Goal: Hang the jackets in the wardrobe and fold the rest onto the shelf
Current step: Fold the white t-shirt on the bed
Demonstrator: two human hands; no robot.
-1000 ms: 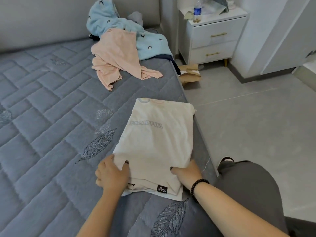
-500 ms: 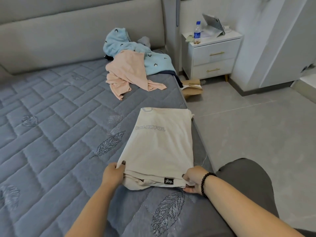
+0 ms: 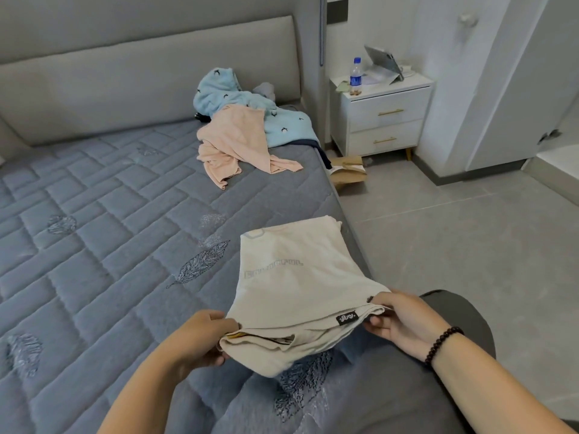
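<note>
A folded cream T-shirt (image 3: 297,277) with faint lettering and a small black label lies near the right edge of the grey quilted bed (image 3: 94,230). Its near end is lifted off the mattress. My left hand (image 3: 200,336) grips the near left corner, fingers curled under the fabric. My right hand (image 3: 404,321), with a dark bead bracelet at the wrist, pinches the near right corner. A peach garment (image 3: 238,142) lies crumpled far up the bed, over a light blue hooded jacket (image 3: 250,111) with small dark marks.
A white nightstand (image 3: 385,120) with two drawers stands right of the headboard, holding a water bottle (image 3: 355,76) and a propped tablet (image 3: 382,62). A brown paper bag (image 3: 347,170) lies on the grey tile floor beside the bed. My grey-trousered knee (image 3: 454,324) is at lower right.
Both hands went from pressing on the shirt's near edge to gripping its corners and lifting that end off the bed. The view tilted up, showing more headboard.
</note>
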